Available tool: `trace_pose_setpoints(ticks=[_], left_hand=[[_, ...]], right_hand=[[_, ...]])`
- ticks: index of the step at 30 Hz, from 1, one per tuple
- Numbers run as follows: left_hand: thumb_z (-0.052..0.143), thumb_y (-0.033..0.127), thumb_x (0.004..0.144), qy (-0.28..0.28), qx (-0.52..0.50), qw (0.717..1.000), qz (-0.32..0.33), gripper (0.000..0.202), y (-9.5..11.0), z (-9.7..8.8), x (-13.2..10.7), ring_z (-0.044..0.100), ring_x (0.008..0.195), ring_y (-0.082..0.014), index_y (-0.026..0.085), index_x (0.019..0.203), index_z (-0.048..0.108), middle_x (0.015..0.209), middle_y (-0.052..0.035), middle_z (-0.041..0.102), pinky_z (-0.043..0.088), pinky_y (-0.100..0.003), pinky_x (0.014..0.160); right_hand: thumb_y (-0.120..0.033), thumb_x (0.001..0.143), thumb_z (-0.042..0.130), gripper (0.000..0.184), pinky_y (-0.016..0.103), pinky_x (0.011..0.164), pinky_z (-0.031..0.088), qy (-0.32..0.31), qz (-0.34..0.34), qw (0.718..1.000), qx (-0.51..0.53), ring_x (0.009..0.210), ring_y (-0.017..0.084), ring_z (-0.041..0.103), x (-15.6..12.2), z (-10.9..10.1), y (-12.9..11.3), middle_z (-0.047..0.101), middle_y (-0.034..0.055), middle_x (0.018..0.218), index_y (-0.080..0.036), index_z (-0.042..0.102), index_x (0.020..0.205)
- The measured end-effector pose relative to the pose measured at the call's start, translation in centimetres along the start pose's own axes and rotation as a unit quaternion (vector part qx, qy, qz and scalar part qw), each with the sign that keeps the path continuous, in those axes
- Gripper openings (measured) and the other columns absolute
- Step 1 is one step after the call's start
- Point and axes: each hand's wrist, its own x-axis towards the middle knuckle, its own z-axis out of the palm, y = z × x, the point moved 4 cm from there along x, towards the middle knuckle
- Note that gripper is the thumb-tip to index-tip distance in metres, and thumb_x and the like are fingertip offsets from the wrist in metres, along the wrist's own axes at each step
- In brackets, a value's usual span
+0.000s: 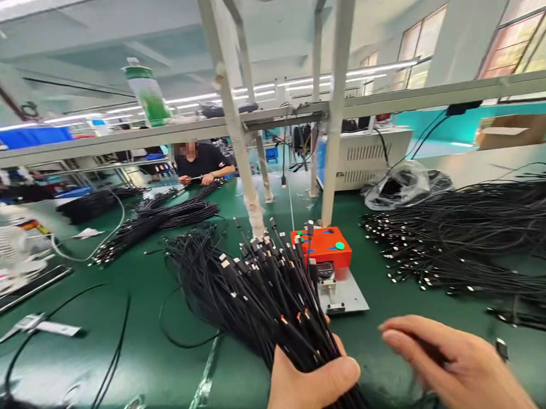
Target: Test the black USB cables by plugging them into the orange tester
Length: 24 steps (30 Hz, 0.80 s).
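The left hand (pixel 307 384) is clamped around a bundle of black cables (pixel 264 285) at the near edge of the green table (pixel 137 336), thumb across the front. The plug ends fan up and away from the grip. The right hand (pixel 454 366) is just beside it, apart from the bundle, fingers stretched towards it and blurred. A thin dark line runs under the fingers, but I cannot tell whether they are gripping anything.

Right behind the bundle's tips sits an orange box (pixel 324 246) with a green dot on top, mounted on a grey base plate (pixel 347 295). A wide heap of loose cables (pixel 478 235) covers the table to the right, with a crumpled plastic bag (pixel 405 184) beyond it. More cable heaps (pixel 163 217) lie further back on the left, where a co-worker (pixel 201 162) in a dark shirt handles cables with both hands. A small white fan (pixel 2 249) and a caliper (pixel 35 324) lie at the far left. On the overhead shelf (pixel 112 140) stands a green-and-white bottle (pixel 146 92), its label too blurred to read. A cardboard box (pixel 513 129) sits far right.
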Motion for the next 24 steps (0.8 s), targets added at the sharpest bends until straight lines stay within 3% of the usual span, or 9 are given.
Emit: trace_pose_setpoints(ticks=[3,6,9,12,16,19,22,24], left_hand=[[0.078,0.028,0.049,0.012,0.018,1.0,0.005,0.048,0.7,0.4,-0.3,0.054,0.06,-0.0145,0.014,0.089,0.055,0.064,-0.0004,0.062,0.04,-0.029,0.058],[0.079,0.024,0.047,0.031,0.039,0.998,0.023,0.04,1.5,0.9,-0.7,0.059,0.072,-0.0206,0.014,0.081,0.06,0.072,-0.003,0.066,0.044,-0.034,0.069],[0.076,0.019,0.05,-0.027,0.051,0.998,0.038,0.047,2.0,2.1,-0.7,0.061,0.081,-0.0261,0.013,0.093,0.059,0.082,-0.0073,0.068,0.045,-0.037,0.073],[0.073,0.016,0.051,-0.068,0.028,0.996,0.043,0.05,1.8,3.1,-0.4,0.062,0.073,-0.0243,0.013,0.097,0.054,0.08,-0.0077,0.069,0.046,-0.037,0.068],[0.076,0.015,0.046,-0.031,0.043,0.997,0.053,0.047,1.3,2.9,-0.2,0.054,0.055,-0.0143,0.014,0.088,0.056,0.066,-0.0013,0.064,0.041,-0.027,0.053],[0.079,0.018,0.045,0.012,0.047,0.999,0.002,0.046,0.6,2.0,-0.6,0.05,0.053,-0.0108,0.013,0.084,0.055,0.061,0.0006,0.06,0.038,-0.024,0.052],[0.081,0.024,0.044,0.048,0.028,0.998,-0.025,0.056,0.3,0.4,-1.1,0.053,0.057,-0.013,0.014,0.092,0.053,0.065,-0.001,0.062,0.04,-0.028,0.059],[0.081,0.027,0.044,0.043,-0.009,0.999,-0.018,0.057,0.2,-0.7,-1.3,0.053,0.056,-0.014,0.017,0.094,0.054,0.062,0.0005,0.061,0.04,-0.03,0.059]], right_hand=[[-0.036,0.068,0.065,0.018,0.019,0.047,0.04,-0.114,-0.099,0.987,0.061,0.054,0.011,0.052,0.3,1.7,-5.4,0.063,0.0014,0.071,-0.027,0.067,0.083],[-0.037,0.069,0.064,0.02,0.018,0.046,0.039,-0.128,-0.116,0.978,0.114,0.052,0.009,0.048,1.3,2.7,-7.7,0.061,0.0007,0.07,-0.025,0.066,0.085],[-0.04,0.071,0.062,0.021,0.017,0.043,0.037,-0.105,-0.048,0.98,0.16,0.047,0.008,0.046,2.4,3.2,-7.4,0.056,-0.0004,0.059,-0.02,0.065,0.076],[-0.039,0.072,0.06,0.021,0.016,0.035,0.032,-0.125,0.035,0.963,0.237,0.038,0.005,0.043,3.0,3.6,-7.3,0.054,-0.0014,0.057,-0.018,0.06,0.075],[-0.041,0.073,0.059,0.032,0.015,0.03,0.026,-0.138,0.051,0.932,0.332,0.031,0.002,0.038,3.1,3.0,-8.6,0.058,-0.0005,0.067,-0.019,0.056,0.096],[-0.044,0.077,0.055,0.03,0.015,0.031,0.024,-0.063,0.03,0.921,0.382,0.033,0.001,0.037,3.3,0.7,-8.8,0.055,-0.0001,0.066,-0.017,0.06,0.092],[-0.044,0.08,0.051,0.031,0.017,0.036,0.027,0.023,0.038,0.902,0.429,0.036,0.001,0.037,3.5,-1.6,-7.0,0.054,0.0011,0.069,-0.017,0.06,0.092],[-0.044,0.08,0.05,0.032,0.017,0.035,0.024,0.017,0.072,0.9,0.429,0.035,0.001,0.033,3.5,-1.2,-4.5,0.053,0.0,0.065,-0.017,0.059,0.094]])
